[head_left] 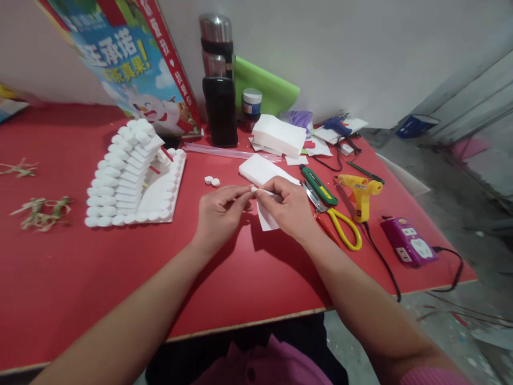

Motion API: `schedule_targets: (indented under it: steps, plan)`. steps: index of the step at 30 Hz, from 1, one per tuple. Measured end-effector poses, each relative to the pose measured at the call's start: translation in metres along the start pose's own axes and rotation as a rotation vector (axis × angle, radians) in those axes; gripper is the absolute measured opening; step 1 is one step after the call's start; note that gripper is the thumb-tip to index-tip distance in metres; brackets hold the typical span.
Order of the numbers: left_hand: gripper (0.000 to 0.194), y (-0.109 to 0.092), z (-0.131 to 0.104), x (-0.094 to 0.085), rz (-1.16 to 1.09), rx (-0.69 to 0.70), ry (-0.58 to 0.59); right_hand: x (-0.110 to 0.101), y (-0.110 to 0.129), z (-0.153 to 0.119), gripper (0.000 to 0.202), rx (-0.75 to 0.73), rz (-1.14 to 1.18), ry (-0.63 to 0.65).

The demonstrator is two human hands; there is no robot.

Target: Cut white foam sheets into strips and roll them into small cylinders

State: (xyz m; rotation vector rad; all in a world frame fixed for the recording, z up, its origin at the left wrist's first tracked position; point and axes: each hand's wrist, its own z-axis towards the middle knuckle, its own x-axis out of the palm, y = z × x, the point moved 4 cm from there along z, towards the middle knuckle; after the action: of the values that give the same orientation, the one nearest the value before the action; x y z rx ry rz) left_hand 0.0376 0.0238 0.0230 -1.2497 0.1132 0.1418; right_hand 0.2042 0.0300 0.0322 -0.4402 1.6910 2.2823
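Observation:
A white paper strip [266,216] hangs from the fingers of my right hand [289,208], its upper end rolled into a small coil at the fingertips. My left hand [220,214] pinches the other side of that coil, so both hands meet over the red table. Two small white paper rolls [212,181] lie just beyond my left hand. Behind my right hand is a stack of white paper [264,169]. Farther left stands a white model [132,179] with steps and edges of rounded white pieces.
Right of my hands lie a green cutter [319,184], yellow-handled scissors [344,230], a yellow glue gun [360,195] and a purple power box [409,241] with cords. A black phone [220,112], thermos [216,32] and jar [251,102] stand behind.

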Motion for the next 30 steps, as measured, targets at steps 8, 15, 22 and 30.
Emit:
schedule_targets:
  steps: [8, 15, 22, 30]
  plan:
    - [0.02, 0.019, 0.012, 0.0, -0.442, -0.343, 0.22, -0.01, 0.008, 0.003, 0.017, -0.013, 0.086, 0.235]
    - [0.019, 0.017, 0.01, 0.0, -0.399, -0.319, 0.174, -0.009, 0.007, 0.003, 0.017, -0.029, 0.034, 0.171]
    - [0.009, 0.007, 0.006, 0.0, -0.223, -0.144, 0.047, -0.005, 0.014, -0.004, 0.016, -0.158, -0.069, 0.069]
    - [0.006, -0.006, 0.012, -0.01, -0.028, 0.086, 0.079, 0.006, -0.01, 0.001, 0.051, 0.643, 0.898, 0.537]
